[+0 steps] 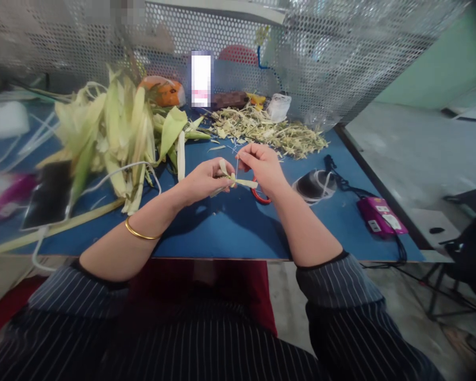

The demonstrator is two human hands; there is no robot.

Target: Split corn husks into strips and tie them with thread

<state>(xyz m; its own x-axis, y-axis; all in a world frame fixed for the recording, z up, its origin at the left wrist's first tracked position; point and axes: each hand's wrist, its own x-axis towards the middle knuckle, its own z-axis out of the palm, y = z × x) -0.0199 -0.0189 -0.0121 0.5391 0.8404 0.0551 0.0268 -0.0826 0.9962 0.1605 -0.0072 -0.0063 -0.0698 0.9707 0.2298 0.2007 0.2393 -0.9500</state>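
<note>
My left hand [208, 181] pinches a small bundle of pale corn husk strips [246, 183] above the blue table. From the bundle a thin white thread [237, 165] runs up to my right hand [261, 165], whose thumb and forefinger are closed on it. A loose tangle of thread shows just beyond those fingertips. Below my right hand lie the red handles of what look like scissors [261, 197], partly hidden by the hand. A large heap of whole green and cream corn husks [117, 132] lies to the left of my left hand.
Shredded husk scraps [269, 129] are piled at the back. A dark spool-like thing [315, 185] with white thread and a purple power strip [382, 216] lie on the right. A phone [48, 194] with a white cable is at left. A perforated metal panel [230, 32] stands behind.
</note>
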